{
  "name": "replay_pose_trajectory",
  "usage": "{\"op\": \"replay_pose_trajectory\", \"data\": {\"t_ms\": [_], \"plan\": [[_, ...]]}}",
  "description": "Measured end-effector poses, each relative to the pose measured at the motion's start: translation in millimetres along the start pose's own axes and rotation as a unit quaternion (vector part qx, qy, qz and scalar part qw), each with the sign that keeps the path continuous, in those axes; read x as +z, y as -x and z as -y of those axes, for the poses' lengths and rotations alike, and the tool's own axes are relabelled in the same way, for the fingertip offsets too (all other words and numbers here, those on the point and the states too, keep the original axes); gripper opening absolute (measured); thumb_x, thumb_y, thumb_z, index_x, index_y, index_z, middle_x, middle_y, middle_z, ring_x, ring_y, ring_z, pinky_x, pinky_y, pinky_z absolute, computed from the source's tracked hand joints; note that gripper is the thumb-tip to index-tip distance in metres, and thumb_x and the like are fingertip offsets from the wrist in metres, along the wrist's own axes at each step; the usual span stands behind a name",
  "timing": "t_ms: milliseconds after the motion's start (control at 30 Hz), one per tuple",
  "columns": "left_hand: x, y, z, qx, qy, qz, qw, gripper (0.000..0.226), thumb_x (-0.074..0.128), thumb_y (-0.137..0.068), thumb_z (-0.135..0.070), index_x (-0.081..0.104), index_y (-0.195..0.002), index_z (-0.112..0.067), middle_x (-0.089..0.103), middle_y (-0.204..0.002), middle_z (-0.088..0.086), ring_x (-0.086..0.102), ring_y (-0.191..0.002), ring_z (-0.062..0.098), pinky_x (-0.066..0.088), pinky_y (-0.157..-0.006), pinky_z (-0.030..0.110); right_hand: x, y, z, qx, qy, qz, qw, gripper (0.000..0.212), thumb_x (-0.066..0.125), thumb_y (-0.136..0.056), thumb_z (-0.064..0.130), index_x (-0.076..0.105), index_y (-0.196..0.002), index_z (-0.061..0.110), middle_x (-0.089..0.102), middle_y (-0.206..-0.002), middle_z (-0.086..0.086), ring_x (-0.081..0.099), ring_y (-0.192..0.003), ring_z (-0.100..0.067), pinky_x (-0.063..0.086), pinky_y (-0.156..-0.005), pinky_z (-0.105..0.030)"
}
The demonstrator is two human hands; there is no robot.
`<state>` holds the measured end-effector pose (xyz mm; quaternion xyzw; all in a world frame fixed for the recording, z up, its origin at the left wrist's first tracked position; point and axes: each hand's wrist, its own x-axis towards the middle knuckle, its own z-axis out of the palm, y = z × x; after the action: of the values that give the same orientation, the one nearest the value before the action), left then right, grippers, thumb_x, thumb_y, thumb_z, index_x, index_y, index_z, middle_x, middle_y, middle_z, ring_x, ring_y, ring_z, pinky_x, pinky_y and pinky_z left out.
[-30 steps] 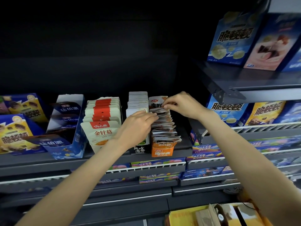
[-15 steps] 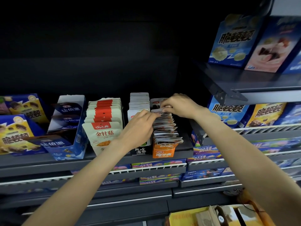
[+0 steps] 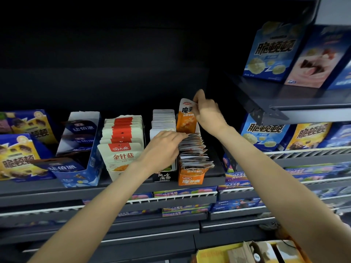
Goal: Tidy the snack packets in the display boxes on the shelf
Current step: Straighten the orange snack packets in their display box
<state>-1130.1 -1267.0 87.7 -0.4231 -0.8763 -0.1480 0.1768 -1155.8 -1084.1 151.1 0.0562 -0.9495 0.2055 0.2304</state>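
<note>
Head cam: right hand point(image 3: 206, 112) pinches one orange packet point(image 3: 185, 118) lifted up, left hand point(image 3: 163, 147) presses flat on the messy row point(image 3: 195, 152). Other boxes look tidy, so roughly midway I'd guess.

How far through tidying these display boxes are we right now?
Looks done: the white-and-red mushroom packets and the grey-white packet row stand in even rows. In hand: the right hand pinches one orange-and-white packet lifted upright at the back of the orange display box, while the left hand touches the row. Left: the splayed packets in that box.
</note>
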Motion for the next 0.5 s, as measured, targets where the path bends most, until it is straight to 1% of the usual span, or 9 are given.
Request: {"op": "replay_pose_trajectory", "data": {"t_ms": [100, 133, 200, 233, 267, 333, 400, 500], "plan": [[-1, 0, 0, -0.004, 0.004, 0.005, 1.000, 0.047, 0.051, -0.090, -0.003, 0.049, -0.136, -0.009, 0.058, -0.132, 0.009, 0.052, -0.123, 0.024, 0.034, -0.107, 0.035, 4, -6, -4, 0.044, -0.053, 0.013, 0.998, 0.016, 0.044, -0.100, 0.019, 0.041, -0.111, 0.008, 0.057, -0.082, -0.007, 0.060, -0.072, -0.027, 0.037, -0.052, -0.030], [-1, 0, 0, -0.004, 0.006, 0.006, 1.000, 0.047, 0.051, -0.091, -0.003, 0.048, -0.137, -0.009, 0.057, -0.133, 0.009, 0.051, -0.124, 0.024, 0.033, -0.107, 0.034, 4, -6, -6, 0.043, -0.050, 0.011, 0.998, 0.018, 0.047, -0.099, 0.020, 0.042, -0.111, 0.008, 0.058, -0.084, -0.007, 0.061, -0.074, -0.026, 0.039, -0.053, -0.029], [-1, 0, 1, -0.006, 0.010, 0.008, 1.000, 0.048, 0.050, -0.092, -0.004, 0.046, -0.139, -0.010, 0.054, -0.137, 0.007, 0.048, -0.127, 0.022, 0.030, -0.109, 0.033, 2, -1, -7, 0.021, -0.021, -0.006, 1.000, 0.025, 0.058, -0.093, 0.018, 0.046, -0.114, 0.010, 0.062, -0.089, -0.010, 0.063, -0.079, -0.027, 0.049, -0.059, -0.034], [-1, 1, 1, -0.008, 0.012, 0.009, 1.000, 0.049, 0.049, -0.092, -0.004, 0.045, -0.140, -0.011, 0.052, -0.140, 0.006, 0.047, -0.129, 0.021, 0.028, -0.111, 0.031, 0, 4, -6, 0.001, 0.007, -0.026, 1.000, 0.028, 0.063, -0.090, 0.017, 0.051, -0.114, 0.010, 0.064, -0.092, -0.011, 0.063, -0.081, -0.028, 0.052, -0.063, -0.035], [0, 1, 2, -0.010, 0.015, 0.008, 1.000, 0.049, 0.049, -0.092, -0.004, 0.045, -0.141, -0.012, 0.050, -0.141, 0.005, 0.045, -0.130, 0.020, 0.026, -0.111, 0.030, -4, 10, -5, -0.022, 0.040, -0.055, 0.997, 0.028, 0.066, -0.087, 0.016, 0.056, -0.113, 0.010, 0.065, -0.094, -0.012, 0.063, -0.083, -0.029, 0.051, -0.064, -0.034], [0, 0, 2, -0.011, 0.023, 0.004, 1.000, 0.049, 0.049, -0.092, -0.004, 0.045, -0.140, -0.012, 0.050, -0.141, 0.005, 0.045, -0.130, 0.021, 0.025, -0.112, 0.029, -15, 24, 0, -0.076, 0.086, -0.135, 0.984, 0.024, 0.070, -0.082, 0.013, 0.063, -0.105, 0.008, 0.067, -0.090, -0.012, 0.064, -0.083, -0.031, 0.047, -0.062, -0.031], [0, -1, 3, -0.016, 0.037, -0.001, 0.999, 0.046, 0.048, -0.094, -0.006, 0.047, -0.139, -0.013, 0.051, -0.140, 0.005, 0.046, -0.129, 0.020, 0.027, -0.111, 0.031, -29, 36, 5, -0.102, 0.090, -0.199, 0.971, 0.020, 0.070, -0.082, 0.014, 0.064, -0.100, 0.006, 0.067, -0.088, -0.009, 0.064, -0.078, -0.028, 0.041, -0.058, -0.026], [-3, -5, 2, -0.025, 0.055, -0.016, 0.998, 0.040, 0.046, -0.097, -0.011, 0.050, -0.137, -0.014, 0.055, -0.136, 0.005, 0.048, -0.126, 0.020, 0.034, -0.109, 0.035, -53, 50, 9, -0.083, 0.043, -0.231, 0.969, 0.016, 0.060, -0.092, 0.017, 0.060, -0.101, 0.004, 0.062, -0.084, -0.001, 0.055, -0.066, -0.015, 0.032, -0.052, -0.019]]}}
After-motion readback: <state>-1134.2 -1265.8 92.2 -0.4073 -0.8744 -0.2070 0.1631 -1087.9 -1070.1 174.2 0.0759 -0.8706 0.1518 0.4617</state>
